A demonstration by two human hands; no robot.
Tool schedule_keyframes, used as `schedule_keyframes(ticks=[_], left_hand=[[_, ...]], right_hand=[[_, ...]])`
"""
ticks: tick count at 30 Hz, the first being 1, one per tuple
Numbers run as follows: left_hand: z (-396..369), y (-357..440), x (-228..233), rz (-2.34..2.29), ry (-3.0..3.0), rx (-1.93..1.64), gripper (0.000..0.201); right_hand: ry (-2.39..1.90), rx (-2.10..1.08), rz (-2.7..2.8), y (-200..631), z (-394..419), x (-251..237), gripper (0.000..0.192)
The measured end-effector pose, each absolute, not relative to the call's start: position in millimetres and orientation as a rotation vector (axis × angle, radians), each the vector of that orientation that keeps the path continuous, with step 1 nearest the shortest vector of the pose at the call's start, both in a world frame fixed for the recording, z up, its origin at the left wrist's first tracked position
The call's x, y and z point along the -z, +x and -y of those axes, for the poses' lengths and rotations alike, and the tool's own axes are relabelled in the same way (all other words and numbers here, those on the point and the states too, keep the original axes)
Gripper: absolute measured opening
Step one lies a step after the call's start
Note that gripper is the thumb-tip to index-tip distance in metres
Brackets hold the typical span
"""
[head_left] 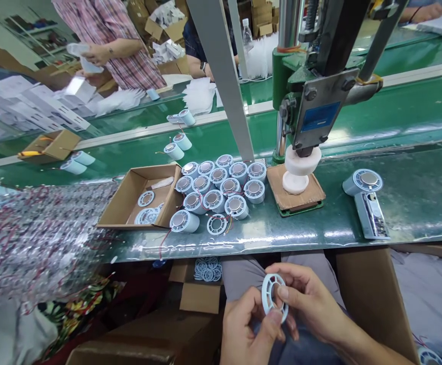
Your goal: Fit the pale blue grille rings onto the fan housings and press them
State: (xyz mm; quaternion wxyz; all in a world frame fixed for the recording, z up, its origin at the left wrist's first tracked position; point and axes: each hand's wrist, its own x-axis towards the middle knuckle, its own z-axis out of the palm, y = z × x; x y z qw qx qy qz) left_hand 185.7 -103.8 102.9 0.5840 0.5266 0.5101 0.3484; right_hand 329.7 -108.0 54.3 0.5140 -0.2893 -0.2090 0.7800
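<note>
A light blue plastic ring (265, 295) with spokes is held tilted above my lap. My left hand (244, 329) pinches its lower edge, thumb at the front. From the other side my right hand (304, 299) grips the same ring, with its thumb on the inner rim. On the bench ahead stand several light blue cylinders (214, 201) with round metal discs on top and thin red wires. A loose spoked ring (217, 224) lies in front of them. Left of the cylinders, a cardboard box (116, 205) holds more rings (147, 215).
A hand press (316, 111) with white pads stands on the green bench (320, 230). To its right are a cylinder (365, 180) and a chrome-faced part (373, 217). Wired parts (46, 238) are heaped at left. A co-worker (118, 45) stands across the line.
</note>
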Motion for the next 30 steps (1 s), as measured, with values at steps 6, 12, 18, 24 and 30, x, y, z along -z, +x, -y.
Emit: schedule_keyframes(ticks=[6, 12, 18, 24, 30], left_hand=[[87, 185, -82, -1.376, 1.424, -0.807, 0.065], [45, 174, -67, -1.469, 1.650, -0.851, 0.057], [-1, 109, -71, -1.909, 1.733, -1.094, 0.033], [-101, 22, -128, -2.242, 1.864, -0.919, 0.019], [-193, -2, -143, -2.178, 2.014, -0.265, 0.028]], right_hand=[[-1.029, -1.623, 0.772, 330, 107, -59, 0.040], [-1.381, -1.116, 1.118, 348, 83, -48, 0.034], [-1.540, -0.768, 1.443, 372, 28, -30, 0.045], [-1.538, -0.408, 1.598, 362, -8, -29, 0.042], [-1.510, -0.355, 1.545, 359, -10, -23, 0.039]])
